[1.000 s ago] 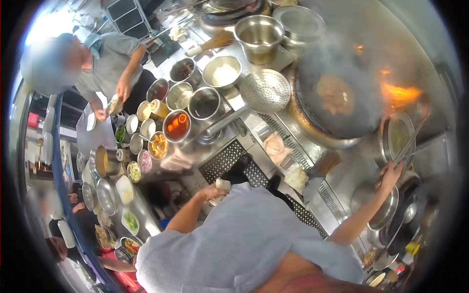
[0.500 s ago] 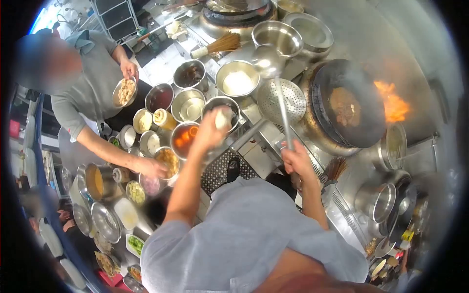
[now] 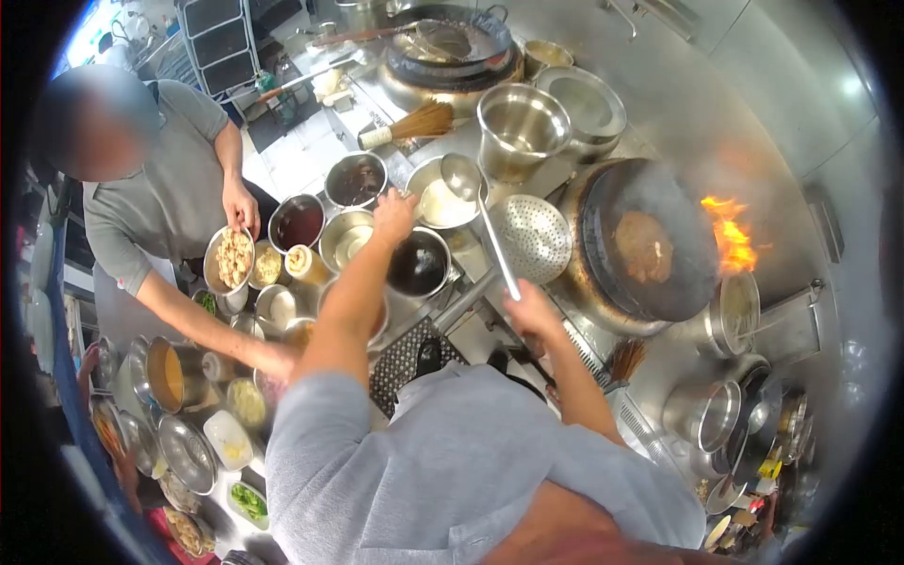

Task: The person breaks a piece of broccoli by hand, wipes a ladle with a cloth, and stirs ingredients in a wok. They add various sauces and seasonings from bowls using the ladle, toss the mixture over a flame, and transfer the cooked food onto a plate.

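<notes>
My right hand (image 3: 535, 313) is closed on the handle of a metal ladle (image 3: 499, 247). The ladle's bowl hangs over the near edge of a metal bowl of white contents (image 3: 441, 203). My left hand (image 3: 394, 215) is reached out among the bowls, fingers apart, between that bowl and one with dark contents (image 3: 358, 181); no cloth shows in it. Below it is a pot of dark liquid (image 3: 419, 262). A round perforated strainer (image 3: 532, 237) lies right of the ladle. Further right, a smoking wok (image 3: 650, 240) holds a brownish mass of food (image 3: 644, 247).
Flames (image 3: 730, 235) rise at the wok's right edge. A co-worker (image 3: 179, 179) at the left holds a bowl of pale pieces (image 3: 231, 260) and reaches over ingredient containers. A tall metal pot (image 3: 524, 132) and a bamboo brush (image 3: 414, 124) stand at the back.
My right hand has gone from the far right to the middle with the ladle. My left hand rose from my waist to the bowls; its white item no longer shows. The co-worker now holds a bowl.
</notes>
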`<control>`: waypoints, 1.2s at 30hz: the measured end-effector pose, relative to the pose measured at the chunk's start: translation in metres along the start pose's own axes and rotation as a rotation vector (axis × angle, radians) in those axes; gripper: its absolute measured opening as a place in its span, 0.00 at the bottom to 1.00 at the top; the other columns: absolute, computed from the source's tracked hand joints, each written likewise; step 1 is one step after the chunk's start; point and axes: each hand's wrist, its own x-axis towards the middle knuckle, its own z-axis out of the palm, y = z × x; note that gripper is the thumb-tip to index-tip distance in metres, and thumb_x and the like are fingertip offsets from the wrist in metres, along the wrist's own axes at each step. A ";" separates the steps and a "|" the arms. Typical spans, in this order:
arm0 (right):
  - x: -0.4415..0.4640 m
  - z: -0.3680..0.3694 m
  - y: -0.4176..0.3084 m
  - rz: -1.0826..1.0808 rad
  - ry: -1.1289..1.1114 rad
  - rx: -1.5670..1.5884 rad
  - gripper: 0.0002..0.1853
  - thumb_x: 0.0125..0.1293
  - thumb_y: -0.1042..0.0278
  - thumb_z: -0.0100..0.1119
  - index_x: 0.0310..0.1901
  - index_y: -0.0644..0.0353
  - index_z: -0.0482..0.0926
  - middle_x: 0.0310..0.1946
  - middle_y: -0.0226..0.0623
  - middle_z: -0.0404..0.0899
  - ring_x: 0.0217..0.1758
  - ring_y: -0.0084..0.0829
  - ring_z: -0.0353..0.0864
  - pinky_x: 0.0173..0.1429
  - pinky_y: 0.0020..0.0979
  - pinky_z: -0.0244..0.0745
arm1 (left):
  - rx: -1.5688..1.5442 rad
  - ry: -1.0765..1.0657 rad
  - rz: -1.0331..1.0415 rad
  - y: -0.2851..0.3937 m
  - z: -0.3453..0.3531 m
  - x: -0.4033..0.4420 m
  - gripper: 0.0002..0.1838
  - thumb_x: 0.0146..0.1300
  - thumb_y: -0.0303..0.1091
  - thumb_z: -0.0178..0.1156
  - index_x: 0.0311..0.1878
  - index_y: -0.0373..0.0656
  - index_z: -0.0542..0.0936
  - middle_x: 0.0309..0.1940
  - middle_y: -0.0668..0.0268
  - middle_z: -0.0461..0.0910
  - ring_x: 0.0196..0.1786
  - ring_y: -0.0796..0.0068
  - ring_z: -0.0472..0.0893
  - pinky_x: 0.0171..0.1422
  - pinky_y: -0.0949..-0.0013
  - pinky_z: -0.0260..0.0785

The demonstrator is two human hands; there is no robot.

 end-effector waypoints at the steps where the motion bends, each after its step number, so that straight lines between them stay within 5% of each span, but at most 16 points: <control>1: 0.006 0.013 0.022 -0.059 0.151 -0.223 0.11 0.58 0.72 0.51 0.43 0.62 0.68 0.19 0.34 0.70 0.17 0.26 0.72 0.18 0.30 0.66 | -0.003 0.011 0.003 0.002 -0.002 -0.001 0.18 0.61 0.32 0.49 0.55 0.56 0.75 0.52 0.49 0.67 0.55 0.44 0.71 0.55 0.50 0.70; 3: 0.014 0.037 0.050 -0.363 0.394 -0.552 0.12 0.58 0.71 0.51 0.44 0.63 0.67 0.19 0.35 0.70 0.16 0.26 0.72 0.19 0.30 0.67 | -0.022 0.050 0.031 0.004 -0.002 -0.005 0.17 0.63 0.32 0.47 0.54 0.56 0.77 0.50 0.51 0.68 0.51 0.45 0.72 0.52 0.52 0.71; 6: 0.021 0.023 0.045 0.006 0.024 -0.189 0.13 0.57 0.72 0.50 0.44 0.64 0.67 0.19 0.36 0.70 0.16 0.27 0.72 0.20 0.31 0.68 | -0.054 0.031 0.006 0.000 0.001 -0.007 0.18 0.62 0.31 0.48 0.54 0.58 0.77 0.51 0.50 0.68 0.51 0.45 0.72 0.54 0.53 0.70; 7: -0.004 -0.003 -0.032 0.203 -0.135 0.159 0.14 0.56 0.73 0.50 0.45 0.64 0.67 0.19 0.36 0.70 0.15 0.26 0.70 0.18 0.30 0.66 | -0.077 0.034 -0.002 -0.001 0.001 -0.007 0.19 0.62 0.31 0.49 0.55 0.59 0.77 0.51 0.50 0.68 0.51 0.45 0.72 0.55 0.53 0.70; 10: 0.030 0.000 0.018 0.148 -0.145 0.112 0.12 0.56 0.74 0.49 0.43 0.62 0.66 0.18 0.31 0.67 0.13 0.23 0.66 0.16 0.27 0.61 | -0.073 0.017 0.021 -0.001 -0.003 -0.004 0.21 0.60 0.29 0.51 0.56 0.60 0.77 0.52 0.49 0.67 0.52 0.45 0.73 0.56 0.54 0.69; 13: 0.028 0.019 0.034 -0.033 0.149 -0.291 0.09 0.57 0.75 0.50 0.39 0.58 0.66 0.17 0.26 0.63 0.12 0.19 0.61 0.14 0.25 0.57 | -0.071 0.013 0.025 0.000 -0.002 -0.006 0.22 0.59 0.27 0.53 0.56 0.60 0.77 0.52 0.49 0.67 0.51 0.45 0.73 0.56 0.54 0.70; 17: 0.014 -0.013 -0.016 0.285 -0.288 0.441 0.12 0.58 0.73 0.48 0.44 0.61 0.67 0.19 0.35 0.69 0.14 0.26 0.67 0.15 0.31 0.59 | -0.070 0.030 0.006 -0.008 -0.001 -0.008 0.23 0.56 0.27 0.56 0.56 0.60 0.76 0.51 0.50 0.67 0.51 0.46 0.74 0.55 0.54 0.71; 19: 0.002 0.002 -0.030 0.132 0.006 -0.209 0.11 0.58 0.71 0.49 0.44 0.60 0.67 0.20 0.33 0.70 0.14 0.24 0.67 0.15 0.30 0.59 | -0.081 0.026 0.015 -0.004 -0.002 -0.011 0.24 0.55 0.27 0.58 0.56 0.60 0.76 0.51 0.50 0.67 0.51 0.46 0.74 0.55 0.54 0.71; 21: 0.017 0.012 0.004 0.017 0.080 -0.238 0.10 0.58 0.71 0.50 0.42 0.59 0.67 0.19 0.32 0.69 0.14 0.22 0.67 0.15 0.28 0.59 | -0.112 0.026 -0.015 0.003 -0.010 -0.012 0.23 0.55 0.27 0.58 0.55 0.59 0.76 0.51 0.50 0.67 0.51 0.46 0.74 0.54 0.54 0.71; 25: 0.022 -0.006 -0.003 0.196 -0.251 0.104 0.15 0.58 0.72 0.46 0.47 0.65 0.67 0.22 0.42 0.72 0.16 0.32 0.71 0.20 0.34 0.67 | -0.110 0.041 0.013 -0.003 -0.010 -0.012 0.24 0.55 0.27 0.58 0.56 0.59 0.76 0.51 0.50 0.68 0.51 0.46 0.74 0.54 0.54 0.71; 27: 0.012 0.005 -0.004 0.055 0.071 -0.227 0.09 0.58 0.72 0.49 0.41 0.59 0.67 0.18 0.31 0.67 0.14 0.23 0.66 0.17 0.28 0.62 | -0.116 0.035 0.008 -0.003 -0.003 -0.009 0.24 0.54 0.27 0.58 0.56 0.59 0.76 0.51 0.49 0.68 0.51 0.47 0.74 0.54 0.54 0.71; 29: 0.012 0.007 0.002 -0.103 0.124 -0.297 0.08 0.58 0.72 0.50 0.39 0.59 0.67 0.18 0.31 0.67 0.15 0.23 0.66 0.18 0.28 0.62 | -0.120 0.036 0.026 -0.007 0.001 -0.007 0.24 0.54 0.26 0.58 0.56 0.59 0.76 0.52 0.49 0.68 0.52 0.47 0.75 0.55 0.53 0.71; 31: 0.014 -0.003 -0.005 0.067 -0.234 -0.034 0.12 0.57 0.73 0.48 0.44 0.64 0.67 0.22 0.41 0.71 0.18 0.33 0.72 0.21 0.36 0.67 | -0.121 0.036 0.034 -0.009 0.000 -0.010 0.24 0.54 0.26 0.58 0.56 0.59 0.76 0.52 0.49 0.68 0.52 0.46 0.75 0.55 0.53 0.71; 33: 0.005 -0.005 -0.009 0.275 -0.227 0.292 0.12 0.57 0.73 0.48 0.44 0.64 0.67 0.22 0.41 0.72 0.17 0.33 0.71 0.21 0.37 0.67 | -0.121 0.030 0.052 -0.007 -0.009 -0.012 0.24 0.54 0.26 0.58 0.55 0.59 0.77 0.52 0.48 0.68 0.52 0.46 0.75 0.55 0.53 0.71; 35: 0.014 0.019 0.028 -0.176 0.229 -0.376 0.07 0.57 0.73 0.50 0.38 0.58 0.66 0.16 0.28 0.63 0.11 0.21 0.61 0.14 0.28 0.57 | -0.115 0.023 0.067 -0.003 -0.012 -0.010 0.23 0.54 0.29 0.60 0.56 0.58 0.76 0.52 0.48 0.68 0.51 0.46 0.75 0.55 0.53 0.71; 36: 0.014 0.024 0.021 -0.019 0.133 -0.259 0.07 0.57 0.73 0.51 0.37 0.58 0.66 0.16 0.30 0.64 0.11 0.22 0.62 0.15 0.29 0.59 | -0.105 0.017 0.076 -0.001 -0.012 -0.008 0.23 0.55 0.33 0.62 0.56 0.58 0.75 0.51 0.47 0.68 0.50 0.46 0.76 0.55 0.53 0.70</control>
